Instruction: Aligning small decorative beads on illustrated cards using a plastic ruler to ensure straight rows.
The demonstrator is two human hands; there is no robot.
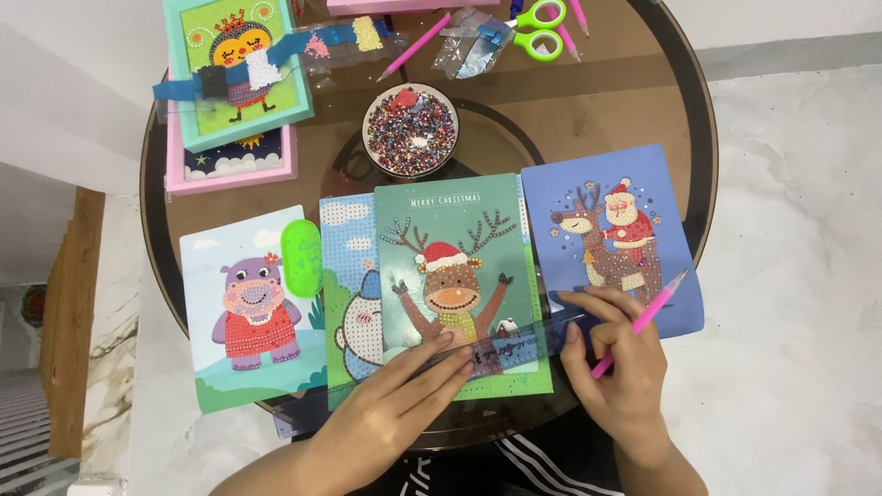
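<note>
My left hand [404,395] lies flat with fingers spread on the bottom edge of a green reindeer card [459,276], pressing a clear blue ruler [514,344] that crosses the card. My right hand [616,354] grips a pink dotting pen [643,320] and its fingertips rest on the ruler's right end, over the lower corner of a blue card showing a reindeer and a red-suited figure [611,239]. Under the green card pokes a partly hidden card with a white animal [349,294].
A round brown glass table [661,110] holds a hippo card [248,308], a small green tray [301,246], a bowl of mixed beads [411,130], two framed pictures [234,69], green scissors [537,28], another pink pen [413,46] and plastic bags. Pale marble floor lies to the right.
</note>
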